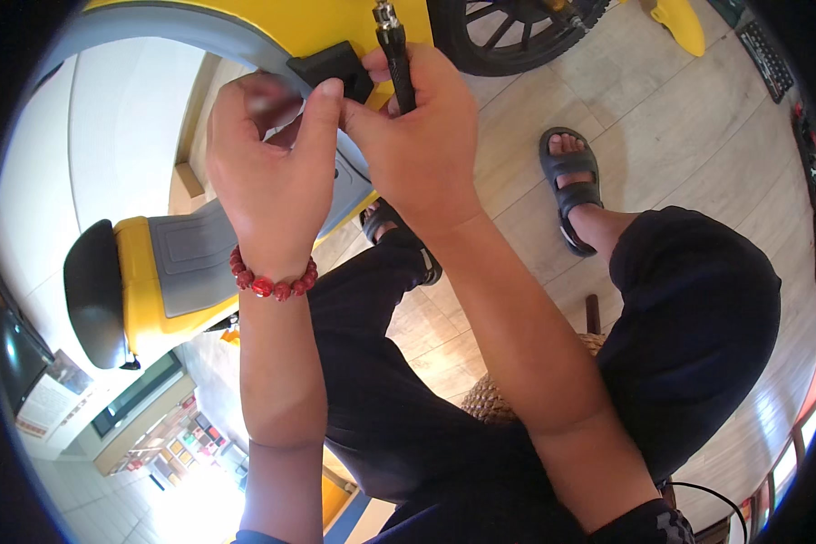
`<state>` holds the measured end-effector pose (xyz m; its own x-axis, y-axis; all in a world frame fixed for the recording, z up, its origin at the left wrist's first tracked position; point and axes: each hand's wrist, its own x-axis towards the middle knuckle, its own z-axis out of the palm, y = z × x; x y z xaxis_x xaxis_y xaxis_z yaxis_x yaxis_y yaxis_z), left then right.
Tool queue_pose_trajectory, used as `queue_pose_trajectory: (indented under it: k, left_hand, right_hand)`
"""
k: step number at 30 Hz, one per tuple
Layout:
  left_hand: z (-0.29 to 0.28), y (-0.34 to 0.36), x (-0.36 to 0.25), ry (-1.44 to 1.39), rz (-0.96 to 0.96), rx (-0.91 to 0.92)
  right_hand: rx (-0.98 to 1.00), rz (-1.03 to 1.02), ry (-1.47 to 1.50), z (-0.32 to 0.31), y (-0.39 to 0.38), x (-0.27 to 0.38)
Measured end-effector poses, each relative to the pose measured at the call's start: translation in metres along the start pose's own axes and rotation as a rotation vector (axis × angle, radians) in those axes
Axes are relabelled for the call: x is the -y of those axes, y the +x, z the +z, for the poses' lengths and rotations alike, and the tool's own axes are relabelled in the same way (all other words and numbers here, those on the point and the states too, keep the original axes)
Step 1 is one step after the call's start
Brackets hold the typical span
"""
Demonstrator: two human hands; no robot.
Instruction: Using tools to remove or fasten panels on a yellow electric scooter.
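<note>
My right hand (422,136) is closed around a driver with a black handle (395,56) and a silver socket-like tip, which points away from me. Its thumb meets the tip of my left thumb. My left hand (276,154), with a red bead bracelet on the wrist, is closed in a pinch; what it holds, if anything, is hidden. Just beyond the fingertips is a black block-shaped part (335,68) against the yellow body panel (308,23) of a scooter. I cannot tell whether my fingers touch this part.
The scooter's grey seat (190,249) and black backrest (93,295) extend to the left. A black-tyred wheel (512,36) stands at the far side. My sandalled foot (571,177) rests on the wood-look floor (671,154). A dark keyboard-like object (764,59) lies far right.
</note>
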<state>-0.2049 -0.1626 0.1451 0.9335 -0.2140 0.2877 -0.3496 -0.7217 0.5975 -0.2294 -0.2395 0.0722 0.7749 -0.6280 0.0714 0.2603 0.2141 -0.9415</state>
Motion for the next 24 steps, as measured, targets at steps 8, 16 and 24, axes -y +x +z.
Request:
queue_pose_trajectory:
  k: [8, 16, 24]
  left_hand:
    - [0.001, -0.001, 0.000, 0.033, 0.038, -0.017]
    - [0.006, -0.001, -0.006, 0.027, 0.006, -0.054]
    - [0.003, 0.002, 0.006, 0.050, 0.077, -0.016]
  right_hand:
    - [-0.002, -0.130, -0.044, -0.002, 0.002, -0.002]
    - [0.046, -0.047, -0.078, -0.008, 0.001, 0.004]
    - [0.139, 0.103, -0.297, -0.072, -0.009, 0.042]
